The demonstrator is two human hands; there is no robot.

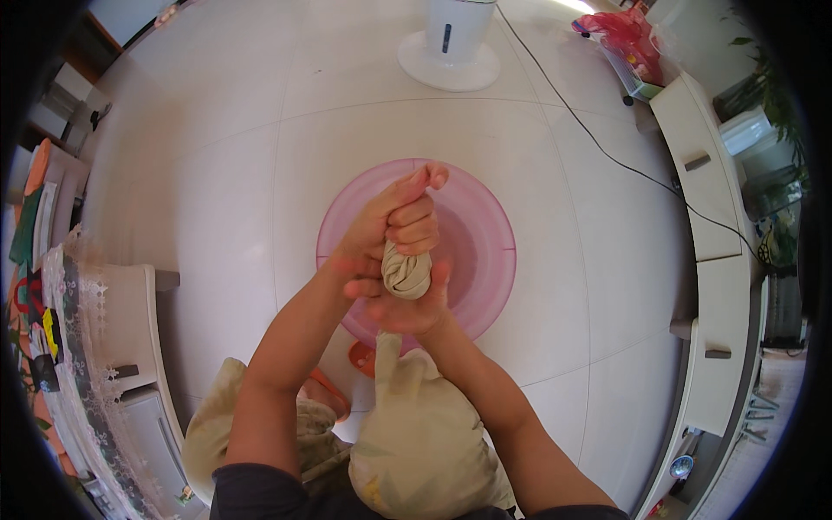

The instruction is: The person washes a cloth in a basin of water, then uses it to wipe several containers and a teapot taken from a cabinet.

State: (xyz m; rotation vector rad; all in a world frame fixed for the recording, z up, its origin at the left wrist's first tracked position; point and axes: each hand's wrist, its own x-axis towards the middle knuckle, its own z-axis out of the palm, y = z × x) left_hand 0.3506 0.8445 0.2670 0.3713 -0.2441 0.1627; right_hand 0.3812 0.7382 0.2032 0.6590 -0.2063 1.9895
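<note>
My left hand [411, 218] is clenched around the upper part of a tightly twisted beige cloth [407, 274]. The cloth's folded, bulging end sticks out below that fist. My right hand [409, 313] is just under this end, palm turned up, with its fingers spread to the left and its thumb on the right; it is partly blurred. Whether the palm touches the cloth is hard to tell. Beneath both hands stands a pink plastic basin [491, 260] on the floor. A narrow beige fabric strip [389, 351] runs from below the right hand to my knee.
Beige trousers [422, 435] cover my bent legs, and an orange slipper [333, 393] shows. A white appliance with a round base [448, 68] stands ahead. A dark cable [598, 146] crosses the tiled floor to a white drawer cabinet [721, 325]. A lace-covered cabinet [123, 312] is at left.
</note>
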